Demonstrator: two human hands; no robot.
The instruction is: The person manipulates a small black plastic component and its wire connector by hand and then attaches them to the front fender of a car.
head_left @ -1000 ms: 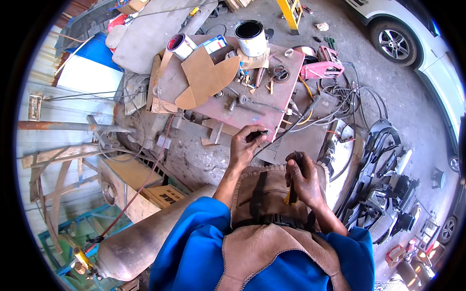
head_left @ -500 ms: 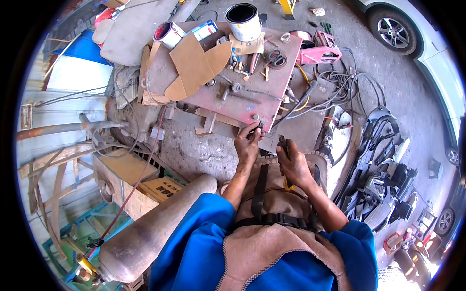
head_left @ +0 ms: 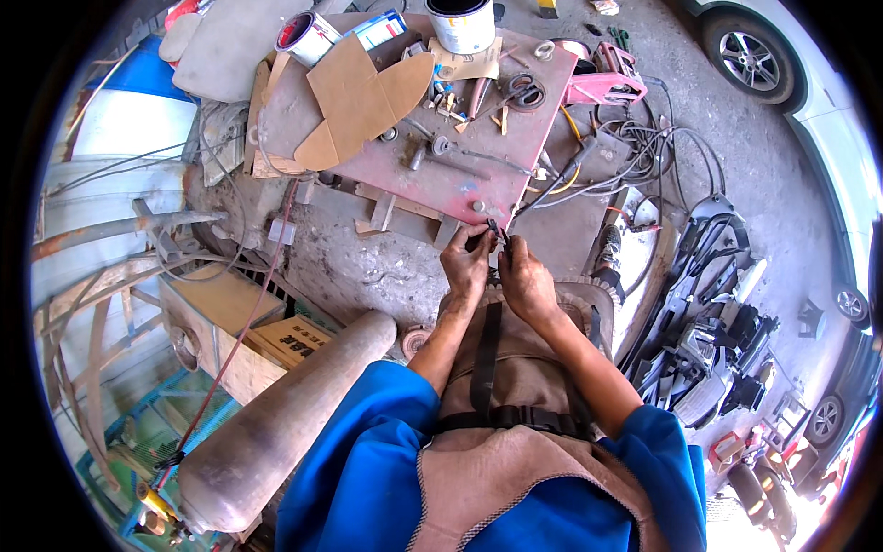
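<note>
My left hand [head_left: 467,259] is closed on a small dark part [head_left: 481,237], just in front of the near corner of the pinkish work table [head_left: 434,201]. My right hand [head_left: 524,276] is closed on a narrow dark tool [head_left: 506,241], its tip at or very near that part; whether they touch is hard to tell. On the table lie a cardboard piece [head_left: 354,97], scissors [head_left: 524,92], a metal rod with a round fitting [head_left: 442,144] and small loose pieces. A tan leather apron [head_left: 464,460] covers my front.
Paint cans [head_left: 460,28] stand at the table's back. A gas cylinder [head_left: 267,432] and a wooden box [head_left: 212,331] are at left. Cables [head_left: 667,138], a pink tool [head_left: 607,86] and black car parts [head_left: 713,368] lie at right, near a white car [head_left: 828,120].
My right hand has moved up and leftward to meet my left hand, which has risen slightly in the view. The table and surroundings sit higher in the picture.
</note>
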